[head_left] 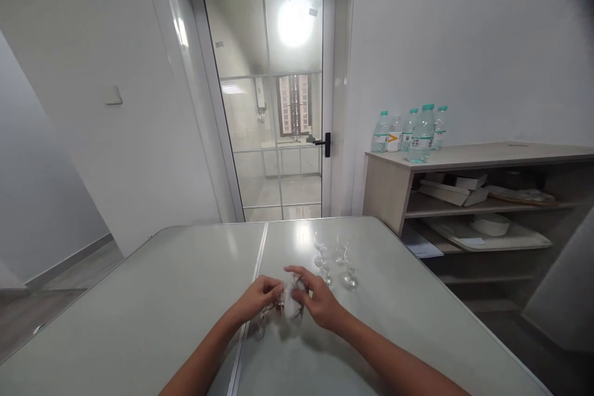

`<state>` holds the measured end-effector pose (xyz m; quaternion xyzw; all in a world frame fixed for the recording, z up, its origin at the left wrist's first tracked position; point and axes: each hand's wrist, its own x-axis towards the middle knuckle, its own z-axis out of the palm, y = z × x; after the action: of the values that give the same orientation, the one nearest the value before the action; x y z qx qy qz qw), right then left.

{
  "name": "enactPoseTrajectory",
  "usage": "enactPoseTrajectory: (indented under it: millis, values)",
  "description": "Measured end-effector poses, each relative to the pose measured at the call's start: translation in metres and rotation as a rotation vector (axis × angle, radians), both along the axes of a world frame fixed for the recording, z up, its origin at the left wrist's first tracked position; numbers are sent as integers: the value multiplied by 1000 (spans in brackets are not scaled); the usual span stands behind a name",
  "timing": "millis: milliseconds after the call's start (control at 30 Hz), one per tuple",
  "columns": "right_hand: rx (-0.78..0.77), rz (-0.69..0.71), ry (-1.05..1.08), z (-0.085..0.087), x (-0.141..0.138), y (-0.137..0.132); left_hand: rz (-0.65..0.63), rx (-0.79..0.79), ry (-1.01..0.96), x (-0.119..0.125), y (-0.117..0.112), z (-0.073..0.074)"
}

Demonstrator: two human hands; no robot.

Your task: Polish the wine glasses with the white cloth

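Over the middle of the table (195, 284), my right hand (322, 304) is closed around a bunched white cloth (292, 300). My left hand (260, 297) pinches a small clear glass at the cloth's left side; most of that glass is hidden by the cloth and fingers. Just below my left hand, another clear glass piece (260, 325) shows faintly, blurred. Beyond my right hand, several clear stemmed glasses (350, 280) stand grouped on the tabletop.
A metal seam (236, 356) runs across the table. To the right, a wooden shelf unit (385, 189) carries several plastic bottles (421, 139) on top and trays and boxes (445, 192) inside. Behind the table is a glass-paned door (329, 74) with a black handle (327, 145).
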<state>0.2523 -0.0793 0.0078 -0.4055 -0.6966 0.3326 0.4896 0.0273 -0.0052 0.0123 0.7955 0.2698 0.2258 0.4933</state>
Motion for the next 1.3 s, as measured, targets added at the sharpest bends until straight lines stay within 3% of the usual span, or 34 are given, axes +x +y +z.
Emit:
enactPoseTrajectory:
  millis: [100,200,267,433,500,567,667,767,833,900,1000,1067,1167,1300]
  values:
    - [-152,-152,319,-9,-9,11,219,349,77,5,-4,-1]
    - [-218,-197,439,-13,-11,15,276,533,138,8,-5,-6]
    - [-205,-110,343,-10,-6,12,248,431,101,7,-4,-8]
    - [133,153,-231,9,19,1,-17,-197,-12,-5,3,-2]
    - [222,195,-289,9,22,1,-38,-255,-19,-6,4,1]
    - [189,80,-170,5,17,3,54,-176,-49,-2,2,1]
    - [-39,-168,216,-3,4,8,268,154,-115,6,-2,-3]
    - [-203,-171,430,-3,-1,10,354,370,-171,9,-4,-8]
    - [-194,-86,350,0,4,9,348,249,-210,8,-4,-9]
    - [-90,-31,139,5,12,8,307,-28,-243,8,-2,-7]
    - [256,19,-256,9,23,7,226,-396,-277,7,-3,-1]
    - [501,50,-438,11,27,7,195,-475,-299,7,-4,2]
    - [734,25,-577,13,31,9,167,-532,-342,5,-2,2]
    - [963,-7,-758,20,34,8,73,-906,-288,-2,6,0]
